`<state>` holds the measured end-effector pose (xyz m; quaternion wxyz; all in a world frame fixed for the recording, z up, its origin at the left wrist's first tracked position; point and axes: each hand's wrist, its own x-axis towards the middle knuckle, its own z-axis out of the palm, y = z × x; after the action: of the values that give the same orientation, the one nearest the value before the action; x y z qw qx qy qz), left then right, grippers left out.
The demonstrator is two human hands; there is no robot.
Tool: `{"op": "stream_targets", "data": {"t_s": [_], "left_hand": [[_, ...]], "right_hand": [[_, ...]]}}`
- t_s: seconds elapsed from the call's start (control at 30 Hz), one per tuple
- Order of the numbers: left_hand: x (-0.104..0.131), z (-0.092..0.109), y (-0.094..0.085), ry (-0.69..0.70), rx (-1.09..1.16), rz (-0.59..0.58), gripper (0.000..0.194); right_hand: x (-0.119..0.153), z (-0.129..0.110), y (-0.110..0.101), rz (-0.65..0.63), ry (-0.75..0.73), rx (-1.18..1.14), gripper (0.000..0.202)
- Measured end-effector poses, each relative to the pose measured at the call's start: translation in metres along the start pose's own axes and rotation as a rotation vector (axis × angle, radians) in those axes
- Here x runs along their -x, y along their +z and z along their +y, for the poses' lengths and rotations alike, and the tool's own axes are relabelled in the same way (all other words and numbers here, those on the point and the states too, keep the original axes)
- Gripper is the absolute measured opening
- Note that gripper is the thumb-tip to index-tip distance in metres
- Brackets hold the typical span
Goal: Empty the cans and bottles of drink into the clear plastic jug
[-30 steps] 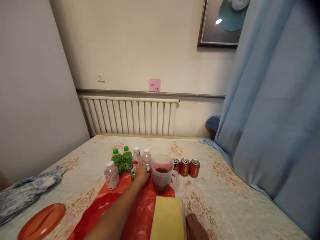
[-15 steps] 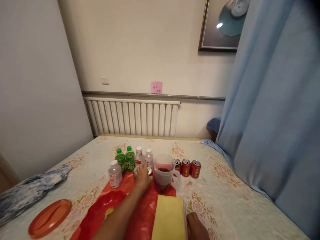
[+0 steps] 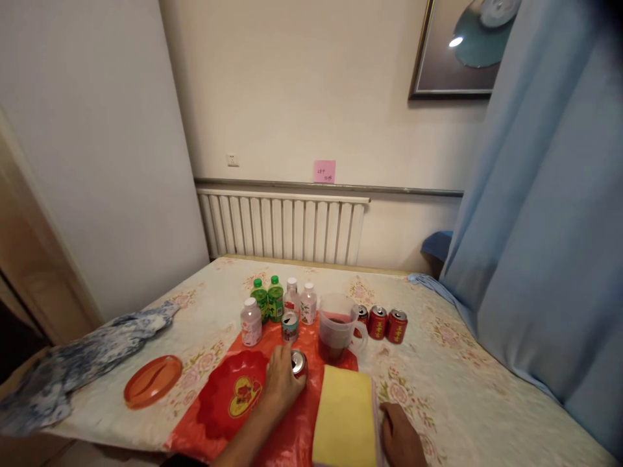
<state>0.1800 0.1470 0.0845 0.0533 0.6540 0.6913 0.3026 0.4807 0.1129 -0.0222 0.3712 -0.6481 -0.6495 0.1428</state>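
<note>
Head view: the left hand (image 3: 281, 381) curls around a silver-topped can (image 3: 298, 363) over a red sheet (image 3: 302, 431), between a scalloped red tray (image 3: 213, 397) and a folded yellow cloth (image 3: 344, 415). The right hand (image 3: 402, 436) lies beside the cloth; its grip cannot be told. Beyond the can, a translucent jug (image 3: 335, 340) of dark liquid stands upright.

Room (narrow) between held can (image 3: 299, 364) and pitcher (image 3: 333, 334).

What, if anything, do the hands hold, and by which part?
The left hand grips a red can by its side. The right hand is by the yellow cloth; any grip there is unclear.
</note>
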Motion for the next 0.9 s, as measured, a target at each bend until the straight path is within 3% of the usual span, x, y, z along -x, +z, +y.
{"op": "stream_targets", "data": {"t_s": [0.07, 0.17, 0.23, 0.3, 0.47, 0.57, 0.7, 0.9], "left_hand": [[0.012, 0.001, -0.002, -0.034, -0.010, -0.019, 0.063], [0.027, 0.003, -0.005, -0.057, -0.013, -0.030, 0.058], [0.036, 0.003, -0.005, -0.049, 0.002, -0.034, 0.059], [0.043, 0.002, -0.002, -0.056, 0.022, -0.038, 0.060], [0.052, -0.001, 0.010, -0.104, 0.153, -0.058, 0.068], [0.053, -0.003, 0.019, -0.130, 0.293, -0.041, 0.077], [0.055, -0.006, 0.025, -0.196, 0.425, -0.021, 0.081], [0.063, -0.015, 0.022, -0.176, 0.532, -0.166, 0.067]], "right_hand": [[-0.003, 0.008, 0.001, 0.028, 0.006, -0.062, 0.033], [-0.011, 0.008, -0.003, 0.083, 0.132, -0.137, 0.034], [-0.016, -0.006, -0.009, 0.132, 0.216, -0.181, 0.033], [-0.017, -0.031, -0.013, 0.138, 0.209, -0.261, 0.031], [-0.005, -0.115, -0.002, -0.181, 0.122, -0.582, 0.028], [0.004, -0.148, 0.011, -0.293, 0.099, -0.677, 0.030], [0.009, -0.164, 0.021, -0.364, 0.066, -0.672, 0.040], [0.007, -0.163, 0.026, -0.338, 0.093, -0.659, 0.040]]}}
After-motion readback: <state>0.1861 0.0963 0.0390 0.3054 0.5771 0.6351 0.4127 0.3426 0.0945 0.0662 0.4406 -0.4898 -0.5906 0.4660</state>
